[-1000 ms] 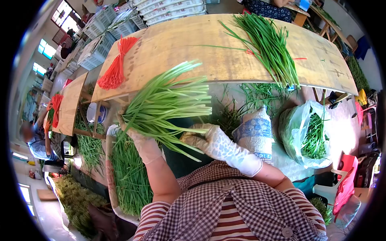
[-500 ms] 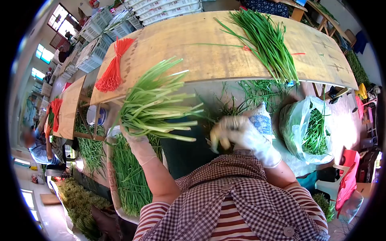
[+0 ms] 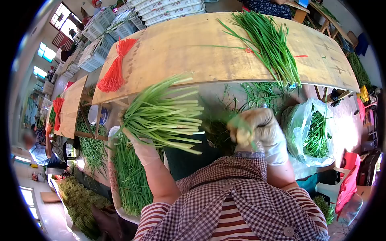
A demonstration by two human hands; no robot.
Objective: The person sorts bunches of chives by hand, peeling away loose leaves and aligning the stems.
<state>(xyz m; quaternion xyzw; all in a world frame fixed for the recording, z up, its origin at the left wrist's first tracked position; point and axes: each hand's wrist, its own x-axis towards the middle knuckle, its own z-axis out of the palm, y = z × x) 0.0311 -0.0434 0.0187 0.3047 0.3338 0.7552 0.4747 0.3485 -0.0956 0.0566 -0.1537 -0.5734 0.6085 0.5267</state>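
Note:
My left hand [image 3: 139, 141], in a pale glove, is wrapped round a bunch of garlic chives [image 3: 167, 114]. Their pale cut ends fan out to the right, and the leaves partly hide my fingers. My gloved right hand [image 3: 259, 130] is at the right of my lap, its fingers curled. Green smears at its fingertips look like a few chive scraps, blurred by motion. Another bunch of chives [image 3: 269, 48] lies on the wooden table [image 3: 181, 44] ahead, with red ties beside it. At the table's left end sits a bundle of red ties [image 3: 116, 68].
A long container of chives [image 3: 130, 176] stands at my left. On the right is a clear plastic bag [image 3: 295, 130] with greens inside. Loose leaves [image 3: 261, 94] litter the floor under the table. A person [image 3: 40, 148] sits at another table on the far left.
My left hand and its bunch have come slightly lower. My right hand has turned and moved a little right, its fingers now curled, with green smears at the fingertips.

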